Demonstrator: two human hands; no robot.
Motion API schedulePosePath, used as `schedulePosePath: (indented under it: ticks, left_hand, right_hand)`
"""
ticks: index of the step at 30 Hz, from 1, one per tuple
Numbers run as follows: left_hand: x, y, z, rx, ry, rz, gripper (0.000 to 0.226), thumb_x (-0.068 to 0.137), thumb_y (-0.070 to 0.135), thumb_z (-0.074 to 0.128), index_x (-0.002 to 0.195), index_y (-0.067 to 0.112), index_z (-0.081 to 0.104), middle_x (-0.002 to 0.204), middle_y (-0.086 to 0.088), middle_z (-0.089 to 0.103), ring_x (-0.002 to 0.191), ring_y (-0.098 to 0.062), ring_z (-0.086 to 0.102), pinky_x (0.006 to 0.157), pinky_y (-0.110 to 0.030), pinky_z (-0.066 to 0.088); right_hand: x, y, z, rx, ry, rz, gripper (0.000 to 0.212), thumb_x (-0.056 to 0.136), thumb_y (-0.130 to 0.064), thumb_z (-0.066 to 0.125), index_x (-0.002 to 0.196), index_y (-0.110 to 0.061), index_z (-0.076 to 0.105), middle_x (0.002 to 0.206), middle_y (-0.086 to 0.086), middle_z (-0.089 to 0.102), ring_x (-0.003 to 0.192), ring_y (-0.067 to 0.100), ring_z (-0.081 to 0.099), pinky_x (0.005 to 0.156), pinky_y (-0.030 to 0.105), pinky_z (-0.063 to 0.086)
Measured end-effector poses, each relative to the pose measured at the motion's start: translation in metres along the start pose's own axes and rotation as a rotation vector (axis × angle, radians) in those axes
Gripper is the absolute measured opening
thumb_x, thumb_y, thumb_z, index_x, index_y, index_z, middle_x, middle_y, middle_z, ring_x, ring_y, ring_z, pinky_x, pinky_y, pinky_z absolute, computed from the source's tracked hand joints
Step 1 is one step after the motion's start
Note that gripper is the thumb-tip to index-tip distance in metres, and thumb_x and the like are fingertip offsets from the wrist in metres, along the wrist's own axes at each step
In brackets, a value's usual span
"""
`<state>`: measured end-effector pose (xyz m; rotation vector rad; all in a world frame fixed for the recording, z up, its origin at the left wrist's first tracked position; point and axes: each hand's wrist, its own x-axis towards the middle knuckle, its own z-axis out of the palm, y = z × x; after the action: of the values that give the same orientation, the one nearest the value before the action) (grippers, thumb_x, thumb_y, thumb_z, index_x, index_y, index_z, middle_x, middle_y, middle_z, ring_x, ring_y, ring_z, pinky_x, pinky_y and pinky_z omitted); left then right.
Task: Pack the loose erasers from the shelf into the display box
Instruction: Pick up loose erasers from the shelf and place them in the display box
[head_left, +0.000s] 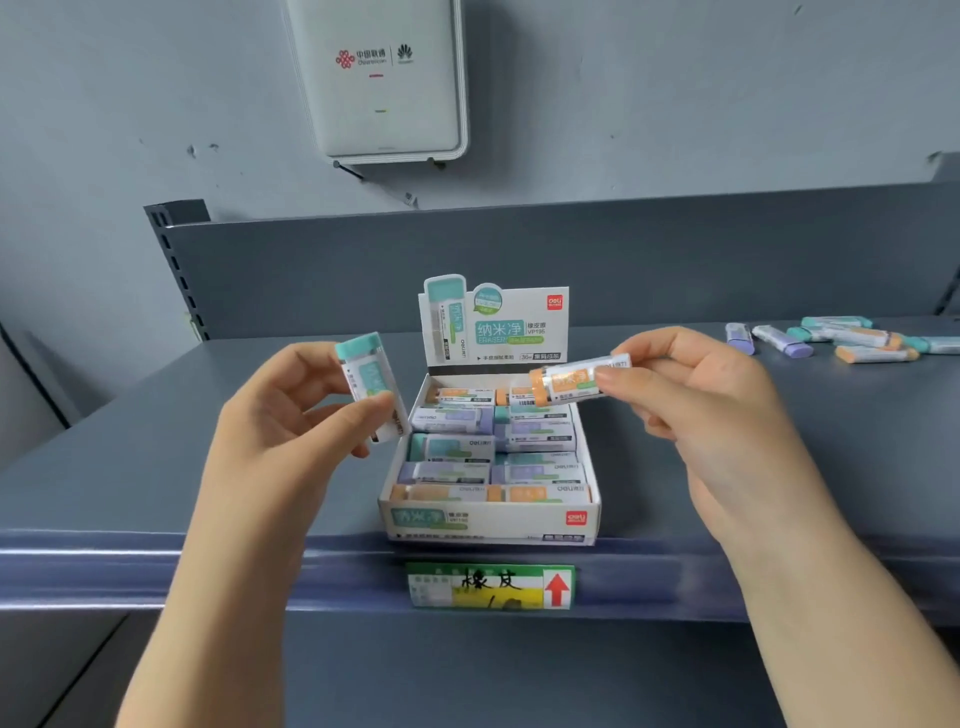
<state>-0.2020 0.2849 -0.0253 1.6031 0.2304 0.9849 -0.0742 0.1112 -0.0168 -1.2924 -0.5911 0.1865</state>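
The left hand (291, 410) pinches a green eraser (371, 387) left of the display box (488, 519); the right hand (691, 395) pinches an orange eraser (571, 382) above it. Roughly seven loose erasers (852, 340) lie far right on the shelf (156, 467).

My left hand (291, 415) pinches teal eraser (371, 387), right hand (691, 400) pinches orange eraser (576, 378) over display box (488, 522); loose erasers (852, 340) far right on shelf (156, 467).

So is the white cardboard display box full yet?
Nearly full: the white cardboard display box shows wrapped erasers in rows to its rim, with a lower gap at the back right.
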Motion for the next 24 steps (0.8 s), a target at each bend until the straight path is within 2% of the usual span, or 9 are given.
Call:
schedulePosePath:
  ticks: [8,13,15,17,19,21,24]
  left_hand:
    - [0.015,-0.010,0.005,0.011,0.043,-0.025,0.016,0.063,0.015,0.066,0.074,0.026,0.060,0.068,0.009,0.069,0.051,-0.006,0.054,0.049,-0.016,0.045]
    - [0.025,-0.017,0.000,0.021,0.033,-0.055,0.021,0.067,0.008,0.073,0.078,0.022,0.060,0.070,0.008,0.068,0.055,-0.008,0.056,0.052,-0.018,0.047]
    - [0.030,-0.019,0.000,0.024,0.020,-0.060,0.021,0.075,0.002,0.070,0.082,0.019,0.060,0.070,0.008,0.067,0.057,-0.008,0.057,0.052,-0.018,0.048]
    - [0.035,-0.021,-0.002,0.021,0.009,-0.064,0.021,0.077,0.001,0.067,0.084,0.019,0.059,0.069,0.008,0.067,0.057,-0.008,0.057,0.052,-0.017,0.049]
    - [0.038,-0.022,-0.005,0.010,-0.001,-0.060,0.024,0.075,0.003,0.071,0.086,0.020,0.059,0.068,0.008,0.067,0.056,-0.007,0.057,0.052,-0.017,0.048]
    - [0.039,-0.023,-0.006,-0.006,-0.016,-0.058,0.027,0.067,0.009,0.073,0.087,0.023,0.059,0.068,0.007,0.067,0.058,-0.008,0.058,0.051,-0.017,0.048]
    - [0.037,-0.025,-0.009,-0.041,-0.045,-0.065,0.026,0.064,0.016,0.067,0.088,0.024,0.059,0.070,0.005,0.068,0.062,-0.010,0.061,0.051,-0.018,0.049]
  right_hand:
    - [0.018,-0.006,0.011,-0.093,-0.065,-0.002,0.014,0.077,0.001,0.066,0.074,-0.010,0.058,0.052,-0.010,0.067,0.039,-0.003,0.055,0.041,0.002,0.034]
    - [0.035,-0.005,0.031,-0.239,-0.083,0.018,0.017,0.072,-0.003,0.073,0.072,-0.013,0.059,0.074,0.003,0.072,0.045,-0.003,0.059,0.039,0.004,0.034]
    - [0.044,-0.003,0.039,-0.321,-0.087,0.026,0.019,0.069,-0.007,0.076,0.069,-0.016,0.060,0.079,0.004,0.074,0.061,0.001,0.067,0.046,0.011,0.044]
    - [0.053,0.001,0.045,-0.412,-0.086,0.043,0.018,0.066,-0.010,0.078,0.069,-0.016,0.062,0.085,0.004,0.074,0.077,0.013,0.071,0.064,0.028,0.057]
    - [0.059,0.005,0.051,-0.471,-0.089,0.065,0.017,0.066,-0.011,0.079,0.073,-0.014,0.064,0.088,0.005,0.074,0.080,0.017,0.072,0.075,0.037,0.058]
    - [0.062,0.009,0.057,-0.516,-0.097,0.068,0.016,0.067,-0.010,0.078,0.075,-0.013,0.064,0.086,0.007,0.074,0.080,0.018,0.072,0.076,0.037,0.058]
    - [0.064,0.017,0.063,-0.609,-0.108,0.063,0.016,0.068,-0.012,0.078,0.075,-0.012,0.064,0.085,0.007,0.074,0.081,0.018,0.071,0.071,0.030,0.057]
